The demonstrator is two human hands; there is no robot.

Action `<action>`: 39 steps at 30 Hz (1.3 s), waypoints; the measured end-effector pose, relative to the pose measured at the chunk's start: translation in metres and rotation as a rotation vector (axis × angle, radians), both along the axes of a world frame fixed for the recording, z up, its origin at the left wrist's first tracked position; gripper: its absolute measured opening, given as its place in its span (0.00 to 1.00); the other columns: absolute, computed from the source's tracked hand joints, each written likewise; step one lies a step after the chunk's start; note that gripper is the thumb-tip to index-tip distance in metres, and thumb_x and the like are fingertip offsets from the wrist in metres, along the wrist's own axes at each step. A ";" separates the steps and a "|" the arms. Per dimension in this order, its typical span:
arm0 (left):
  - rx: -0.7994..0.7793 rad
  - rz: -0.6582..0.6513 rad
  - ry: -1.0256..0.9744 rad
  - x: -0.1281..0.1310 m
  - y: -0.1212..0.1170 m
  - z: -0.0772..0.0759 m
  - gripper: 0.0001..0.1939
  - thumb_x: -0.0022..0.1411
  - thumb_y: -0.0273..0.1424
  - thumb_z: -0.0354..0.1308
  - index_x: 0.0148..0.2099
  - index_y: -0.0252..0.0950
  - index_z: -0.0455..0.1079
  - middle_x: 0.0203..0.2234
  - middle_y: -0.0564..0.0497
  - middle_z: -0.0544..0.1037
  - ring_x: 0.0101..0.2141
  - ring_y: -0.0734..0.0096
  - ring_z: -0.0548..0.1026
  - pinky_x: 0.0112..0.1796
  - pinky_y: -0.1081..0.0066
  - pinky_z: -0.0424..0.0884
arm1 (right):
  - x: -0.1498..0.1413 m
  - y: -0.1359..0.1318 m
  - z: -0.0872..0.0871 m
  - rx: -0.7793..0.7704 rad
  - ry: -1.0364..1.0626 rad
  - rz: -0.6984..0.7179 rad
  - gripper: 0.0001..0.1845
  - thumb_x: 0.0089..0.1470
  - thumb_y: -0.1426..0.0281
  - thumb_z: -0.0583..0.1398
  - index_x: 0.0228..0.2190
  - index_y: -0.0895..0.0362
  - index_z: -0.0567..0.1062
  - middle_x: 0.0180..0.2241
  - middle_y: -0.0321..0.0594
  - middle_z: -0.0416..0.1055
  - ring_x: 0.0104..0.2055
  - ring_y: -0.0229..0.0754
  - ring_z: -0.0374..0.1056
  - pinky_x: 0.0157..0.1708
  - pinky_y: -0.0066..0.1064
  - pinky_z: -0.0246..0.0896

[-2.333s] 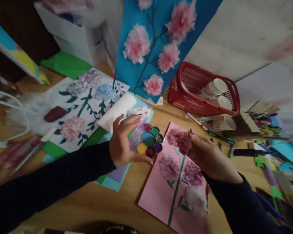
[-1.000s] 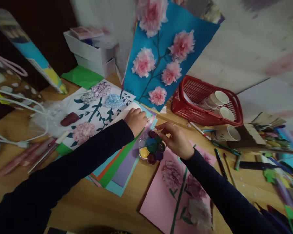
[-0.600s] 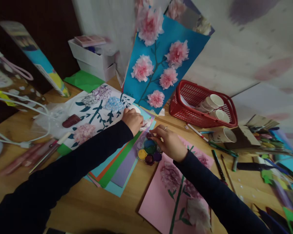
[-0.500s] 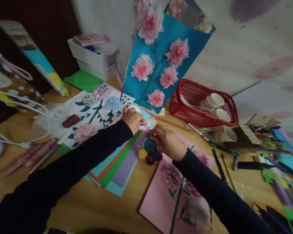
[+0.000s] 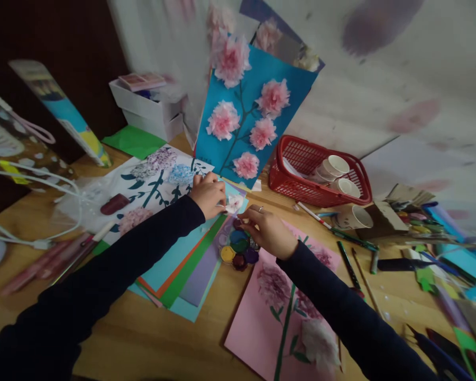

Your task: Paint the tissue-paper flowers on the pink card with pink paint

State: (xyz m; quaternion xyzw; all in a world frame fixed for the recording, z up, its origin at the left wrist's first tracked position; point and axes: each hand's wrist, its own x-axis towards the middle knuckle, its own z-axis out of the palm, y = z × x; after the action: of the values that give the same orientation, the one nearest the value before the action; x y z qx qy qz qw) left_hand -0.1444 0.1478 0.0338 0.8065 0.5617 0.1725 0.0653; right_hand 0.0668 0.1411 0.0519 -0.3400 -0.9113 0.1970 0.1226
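My left hand (image 5: 209, 197) is closed, its fingertips pinching the edge of a small white tissue-paper flower (image 5: 235, 203) above the stacked coloured paper. Just right of it, my right hand (image 5: 273, 228) has its thumb and fingers pinched together over a cluster of small paint pots (image 5: 239, 246); whatever sits between these fingertips is too small to make out. The pots hold yellow, blue, green, dark red and purple. Coloured sheets (image 5: 174, 270) fan out below my left wrist. Under my right forearm lies a pink card (image 5: 254, 312) with purple and white paper flowers on a painted green stem.
A blue card with pink paper flowers (image 5: 257, 63) leans upright at the back. Beside it stands a red basket (image 5: 321, 196) with paper cups. Pens, a brush (image 5: 367, 283) and craft scraps spread along the right. A painted white sheet (image 5: 121, 166) and white cables (image 5: 77, 211) lie left.
The camera view has shifted slightly. My left hand has turned a little, and more of the white flower shows. My right hand stays pinched over the paint pots.
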 end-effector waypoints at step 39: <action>-0.397 0.138 -0.219 0.009 -0.073 0.007 0.09 0.62 0.29 0.51 0.37 0.34 0.73 0.24 0.49 0.78 0.25 0.66 0.77 0.28 0.70 0.71 | 0.012 0.002 -0.001 -0.036 0.074 0.135 0.07 0.57 0.75 0.56 0.38 0.58 0.73 0.37 0.44 0.73 0.33 0.39 0.69 0.34 0.31 0.64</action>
State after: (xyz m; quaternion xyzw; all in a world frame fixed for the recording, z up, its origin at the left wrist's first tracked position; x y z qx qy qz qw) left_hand -0.1358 0.0747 0.0410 0.7140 0.6280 0.1493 0.2713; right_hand 0.0783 0.1436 0.0511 -0.2724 -0.9233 0.2338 0.1366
